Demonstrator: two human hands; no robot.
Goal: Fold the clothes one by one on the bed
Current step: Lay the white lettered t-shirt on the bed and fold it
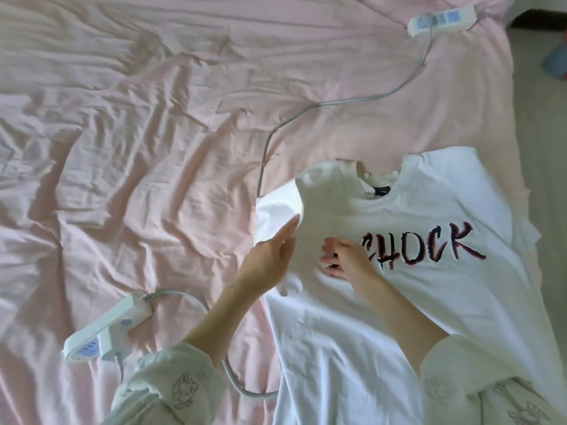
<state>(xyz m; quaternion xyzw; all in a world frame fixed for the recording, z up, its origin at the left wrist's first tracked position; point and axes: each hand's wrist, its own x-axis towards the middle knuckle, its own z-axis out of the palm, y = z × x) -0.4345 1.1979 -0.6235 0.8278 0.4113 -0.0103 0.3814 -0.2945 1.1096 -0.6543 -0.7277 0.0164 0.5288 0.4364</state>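
The white cotton T-shirt with red-and-black lettering [429, 286] lies print-up on the pink wrinkled bed sheet [138, 133]. Left hand [270, 256] open, flat at the folded-in side; right hand [346, 257] pinches fabric mid-chest. Risk: the grey cable [267, 154] running under the shirt could snag and skew the fold.

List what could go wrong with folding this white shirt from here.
1. The grey power cable runs under the white printed T-shirt near its folded sleeve, so it may get caught in the fold.
2. The white power strip lies close to the left hand and could be knocked.
3. The wrinkled pink bedsheet may leave the fold uneven.
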